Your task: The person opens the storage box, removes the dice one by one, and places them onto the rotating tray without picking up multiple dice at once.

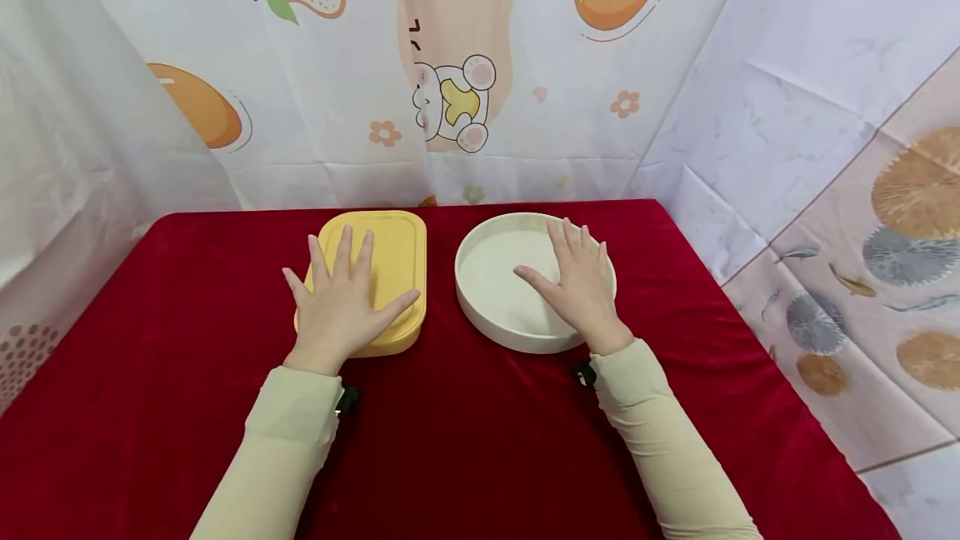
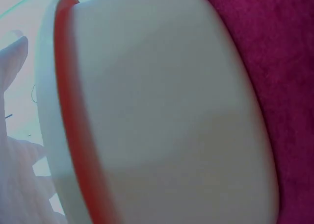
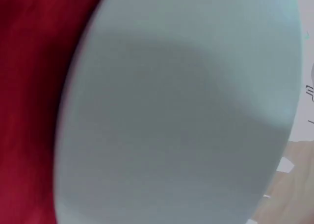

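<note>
Flat-palmed, both of them: left hand (image 1: 343, 298) spread with straight fingers on the yellow cutting board (image 1: 390, 257), right hand (image 1: 579, 282) spread the same way over the near right part of the white round tray (image 1: 487, 273), fingers reaching inside its rim. No curl, no pinch — nothing actually gripped on either side. Board and tray sitting side by side, close but apart, toward the far middle of the red velvet tablecloth (image 1: 465, 440); cartoon fruit-print curtain (image 1: 450, 65) hanging behind.

Left wrist view filled with a pale, rounded slab edged by a reddish line — probably the board seen from very near, colour washed out, hard to be sure. Right wrist view likewise only a blurred pale disc against red cloth (image 3: 29, 87).

Judged from looks: both pieces stiff plastic, light, smooth, a little slippery under a flat palm but held back by the plush cloth. Best taken by the edge — thumb on top and fingers under the board's long side, or a pinch over the tray's upright rim.
</note>
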Available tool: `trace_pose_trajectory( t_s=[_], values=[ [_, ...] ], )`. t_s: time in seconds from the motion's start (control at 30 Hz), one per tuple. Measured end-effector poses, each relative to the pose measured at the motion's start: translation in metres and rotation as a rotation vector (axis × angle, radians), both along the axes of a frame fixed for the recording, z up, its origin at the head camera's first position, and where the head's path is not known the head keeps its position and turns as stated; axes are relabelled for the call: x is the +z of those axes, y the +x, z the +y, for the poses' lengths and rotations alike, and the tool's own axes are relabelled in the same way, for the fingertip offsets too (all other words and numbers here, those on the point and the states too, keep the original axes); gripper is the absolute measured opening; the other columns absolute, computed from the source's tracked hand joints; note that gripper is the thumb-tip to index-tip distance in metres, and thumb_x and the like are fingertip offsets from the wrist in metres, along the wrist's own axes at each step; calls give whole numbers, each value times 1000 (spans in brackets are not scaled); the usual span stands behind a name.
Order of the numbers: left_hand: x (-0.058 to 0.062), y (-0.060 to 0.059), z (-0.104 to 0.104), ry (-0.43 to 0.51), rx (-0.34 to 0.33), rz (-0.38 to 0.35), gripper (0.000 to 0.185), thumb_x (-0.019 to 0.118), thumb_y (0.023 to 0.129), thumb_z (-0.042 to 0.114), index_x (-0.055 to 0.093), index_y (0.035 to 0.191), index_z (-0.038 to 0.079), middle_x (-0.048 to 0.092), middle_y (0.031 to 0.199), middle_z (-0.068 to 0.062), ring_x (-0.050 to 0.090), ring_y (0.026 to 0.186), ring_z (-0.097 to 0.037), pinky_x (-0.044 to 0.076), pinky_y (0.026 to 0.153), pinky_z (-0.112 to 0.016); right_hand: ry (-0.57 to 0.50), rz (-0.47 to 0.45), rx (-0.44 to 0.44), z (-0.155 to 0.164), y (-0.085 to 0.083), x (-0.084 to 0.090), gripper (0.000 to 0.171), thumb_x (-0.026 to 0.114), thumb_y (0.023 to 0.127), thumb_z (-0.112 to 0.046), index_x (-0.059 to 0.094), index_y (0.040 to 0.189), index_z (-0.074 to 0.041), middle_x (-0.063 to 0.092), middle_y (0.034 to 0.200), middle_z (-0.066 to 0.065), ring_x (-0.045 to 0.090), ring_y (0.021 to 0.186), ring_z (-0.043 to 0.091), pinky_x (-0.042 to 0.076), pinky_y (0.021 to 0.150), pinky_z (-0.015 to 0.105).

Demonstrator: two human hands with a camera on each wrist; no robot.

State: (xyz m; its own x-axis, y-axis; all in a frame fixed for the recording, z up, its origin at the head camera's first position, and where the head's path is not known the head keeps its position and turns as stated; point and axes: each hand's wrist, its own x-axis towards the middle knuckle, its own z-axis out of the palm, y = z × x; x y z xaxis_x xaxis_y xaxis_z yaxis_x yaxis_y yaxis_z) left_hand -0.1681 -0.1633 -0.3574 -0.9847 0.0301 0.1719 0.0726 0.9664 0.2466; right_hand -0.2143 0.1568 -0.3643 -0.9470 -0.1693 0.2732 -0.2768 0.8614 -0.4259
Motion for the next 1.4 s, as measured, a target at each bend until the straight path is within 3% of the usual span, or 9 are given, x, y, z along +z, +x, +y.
trace_pose_trajectory(
  t_s=[0.2, 0.4, 0.7, 0.83, 1.0, 1.27, 1.4],
  values=[
    [3, 3, -2, 1, -6, 27, 109, 42, 82, 85, 9, 161, 18, 5, 167, -15, -15, 150, -46, -4, 106, -81, -210, -95, 69, -13, 2, 1, 88, 54, 94, -61, 20, 159, -13, 21, 165, 11, 8, 154, 37, 2, 121, 60],
    [4, 10, -2, 11, -30, 60, 106, 43, 83, 84, 12, 160, 18, 8, 167, -14, -12, 151, -46, -4, 108, -79, -351, -188, 118, -24, 2, 2, 84, 52, 97, -58, 18, 159, -13, 20, 165, 7, 7, 155, 32, 3, 124, 50],
    [2, 17, 0, 32, -68, 107, 103, 50, 83, 79, 20, 159, 16, 13, 166, -13, -8, 152, -45, -1, 112, -75, -498, -299, 116, -38, 6, 6, 73, 47, 98, -60, 25, 158, -25, 26, 164, -1, 21, 152, 21, 21, 122, 47],
    [-2, 18, 1, 34, -85, 138, 102, 57, 82, 75, 25, 158, 14, 18, 165, -14, -2, 152, -46, 4, 112, -75, -577, -310, 164, -45, 6, 7, 65, 47, 102, -49, 30, 157, -18, 31, 162, 4, 25, 151, 22, 23, 122, 43],
    [-6, 19, 3, 58, -105, 157, 101, 61, 81, 72, 29, 156, 13, 22, 164, -16, 4, 150, -49, 7, 111, -76, -751, -361, 235, -55, 7, 9, 58, 47, 105, -36, 34, 154, -7, 36, 158, 14, 32, 148, 25, 27, 120, 42],
    [-10, 22, 10, 88, -124, 112, 102, 60, 81, 74, 27, 157, 15, 21, 164, -13, 5, 151, -48, 8, 113, -73, -1011, -496, 279, -70, 8, 12, 56, 43, 107, -33, 35, 150, 2, 41, 154, 19, 38, 144, 32, 33, 117, 41],
    [-10, 23, 13, 86, -132, 104, 103, 61, 81, 74, 28, 157, 13, 23, 164, -13, 7, 150, -48, 11, 114, -72, -1066, -530, 267, -77, 9, 11, 59, 44, 106, -36, 37, 149, 3, 45, 152, 19, 44, 141, 30, 37, 115, 40]
  ],
)
